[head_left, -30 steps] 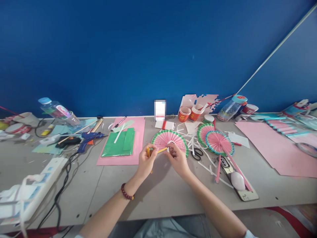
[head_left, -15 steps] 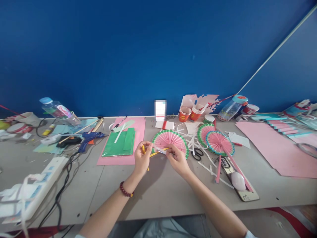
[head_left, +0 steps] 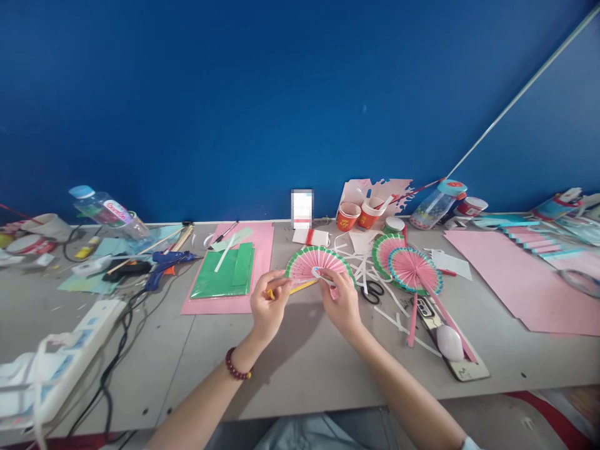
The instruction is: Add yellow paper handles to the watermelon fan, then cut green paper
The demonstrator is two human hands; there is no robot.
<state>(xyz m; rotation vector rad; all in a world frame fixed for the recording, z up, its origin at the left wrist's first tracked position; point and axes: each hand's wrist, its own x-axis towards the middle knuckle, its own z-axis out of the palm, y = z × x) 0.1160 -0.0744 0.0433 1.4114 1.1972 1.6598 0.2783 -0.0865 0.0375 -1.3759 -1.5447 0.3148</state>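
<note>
Between my hands, above the table, stretches a thin whitish strip (head_left: pixel 298 280). My left hand (head_left: pixel 269 301) is closed, thumb and forefinger pinched at the strip's left end. A slim yellow piece (head_left: pixel 304 287) extends rightward from this hand, and more yellow shows within its fingers; its kind is unclear. My right hand (head_left: pixel 341 295) is closed on the strip's other end, where a white curl (head_left: pixel 317 272) stands up at the fingertips. Just behind both hands lies a pleated pink paper fan (head_left: pixel 321 257) with a green edge, partly covered by my right hand.
Black scissors (head_left: pixel 373 291) and white paper strips (head_left: pixel 391 319) lie right of my right hand. Beyond are a round pink fan (head_left: pixel 416 270) and a phone (head_left: pixel 471 370). Leftward are a green packet (head_left: pixel 222 275), a blue glue gun (head_left: pixel 171 262) and a power strip (head_left: pixel 87 350).
My hands have moved slightly apart. My right fingers have lifted and a white curl now shows at them. The yellow end that hung below my left hand is no longer visible.
</note>
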